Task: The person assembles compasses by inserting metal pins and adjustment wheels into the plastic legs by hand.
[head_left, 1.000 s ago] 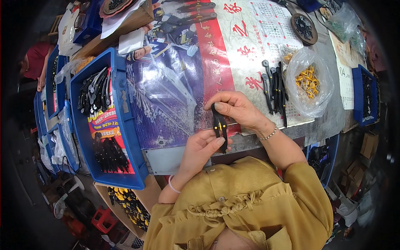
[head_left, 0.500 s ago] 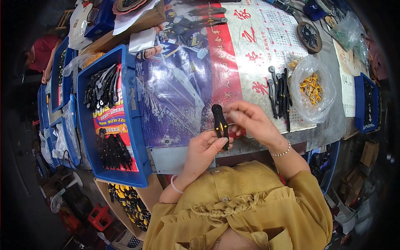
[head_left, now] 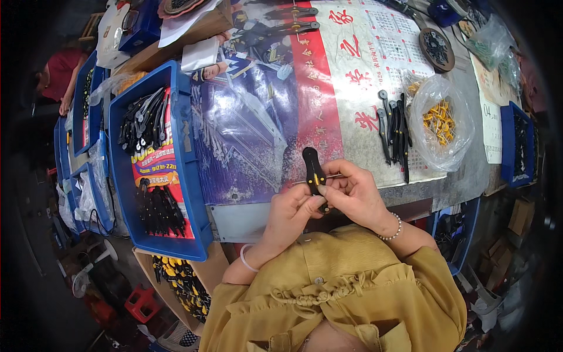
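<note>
In front of my chest, both hands hold a slim black handle-shaped piece (head_left: 312,167) with small yellow parts along it, its rounded end pointing away from me. My left hand (head_left: 292,212) pinches its near end, thumb against the side. With bent fingers and thumb, my right hand (head_left: 355,196) grips the same piece from the right. Thin metal pins stick out sideways from it on both sides. To the right lie several black long pieces (head_left: 394,129), close to a clear plastic bag (head_left: 463,111) holding yellow-headed pins (head_left: 438,124).
A blue tray (head_left: 196,176) at left holds more black pieces (head_left: 158,211); below it stands a cardboard box (head_left: 216,271) of yellow-and-black parts. Posters (head_left: 246,146) cover the table. A round dish (head_left: 447,58) of small dark parts sits far right. Another person (head_left: 58,73) sits far left.
My right hand has come down and closer to the left one, its fingers now closed on the black piece. The piece has shifted slightly to the right.
</note>
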Tool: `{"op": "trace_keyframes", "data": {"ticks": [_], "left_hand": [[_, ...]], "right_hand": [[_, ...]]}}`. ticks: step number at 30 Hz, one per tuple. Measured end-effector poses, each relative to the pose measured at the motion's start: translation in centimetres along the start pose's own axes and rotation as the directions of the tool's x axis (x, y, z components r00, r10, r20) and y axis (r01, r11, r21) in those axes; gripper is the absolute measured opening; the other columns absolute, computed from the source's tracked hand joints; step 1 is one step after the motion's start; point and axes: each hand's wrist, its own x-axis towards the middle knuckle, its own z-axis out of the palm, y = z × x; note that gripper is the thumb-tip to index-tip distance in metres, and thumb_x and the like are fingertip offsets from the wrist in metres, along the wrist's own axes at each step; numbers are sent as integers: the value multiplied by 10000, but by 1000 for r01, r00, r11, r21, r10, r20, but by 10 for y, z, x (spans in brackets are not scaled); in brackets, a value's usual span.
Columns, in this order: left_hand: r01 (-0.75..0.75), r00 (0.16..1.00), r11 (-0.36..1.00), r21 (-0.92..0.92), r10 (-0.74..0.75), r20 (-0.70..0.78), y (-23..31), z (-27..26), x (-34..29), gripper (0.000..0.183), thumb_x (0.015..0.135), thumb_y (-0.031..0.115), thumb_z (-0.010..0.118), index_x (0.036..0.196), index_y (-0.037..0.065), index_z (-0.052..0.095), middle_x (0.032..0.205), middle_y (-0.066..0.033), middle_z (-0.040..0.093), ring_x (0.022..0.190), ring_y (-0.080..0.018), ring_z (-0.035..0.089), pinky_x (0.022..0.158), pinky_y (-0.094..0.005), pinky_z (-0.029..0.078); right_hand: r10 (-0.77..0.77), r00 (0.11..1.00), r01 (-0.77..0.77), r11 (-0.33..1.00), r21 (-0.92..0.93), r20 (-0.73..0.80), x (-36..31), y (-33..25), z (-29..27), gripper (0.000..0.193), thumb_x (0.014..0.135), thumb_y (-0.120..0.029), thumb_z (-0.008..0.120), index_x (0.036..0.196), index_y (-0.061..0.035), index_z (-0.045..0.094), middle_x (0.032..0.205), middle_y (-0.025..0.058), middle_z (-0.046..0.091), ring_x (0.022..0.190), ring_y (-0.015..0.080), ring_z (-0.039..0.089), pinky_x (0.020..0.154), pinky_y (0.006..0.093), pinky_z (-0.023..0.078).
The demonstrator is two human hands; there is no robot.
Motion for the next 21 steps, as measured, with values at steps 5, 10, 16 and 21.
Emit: {"op": "trace_keyframes", "data": {"ticks": [5, 10, 16, 21], "left_hand": [[85, 996, 993, -86, -84, 20, 8, 0, 0, 180, 904, 80, 542, 1039, -37, 563, 880, -77, 655, 788, -112, 626, 663, -227, 515], [28, 1000, 999, 20, -29, 7, 9, -2, 0, 163, 897, 77, 554, 1007, -44, 567, 865, -84, 659, 765, -110, 628, 657, -218, 510], [90, 996, 993, -82, -89, 13, 10, -1, 2, 161, 892, 69, 560, 1004, -47, 567, 859, -105, 658, 762, -136, 641, 652, -225, 519], [82, 996, 992, -93, -80, 26, 9, 2, 1, 172, 882, 43, 566, 1025, -52, 562, 864, -110, 655, 761, -149, 646, 651, -228, 522]], "right_hand": [[58, 997, -61, 996, 71, 45, 5, 1, -3, 205, 840, -22, 577, 1030, 37, 525, 724, 4, 565, 628, 36, 560, 551, 184, 458], [65, 995, -76, 984, 162, 70, 7, 0, -2, 221, 850, -23, 569, 1050, 47, 507, 721, 15, 562, 628, 46, 564, 534, 191, 456], [53, 994, -71, 981, 183, 100, 11, 2, -8, 242, 848, -28, 575, 1062, 53, 498, 745, 37, 587, 631, 63, 573, 539, 203, 467], [27, 983, -56, 986, 157, 181, 12, 8, -14, 277, 836, -40, 595, 1077, 53, 498, 805, 70, 618, 645, 72, 580, 533, 208, 472]]}}
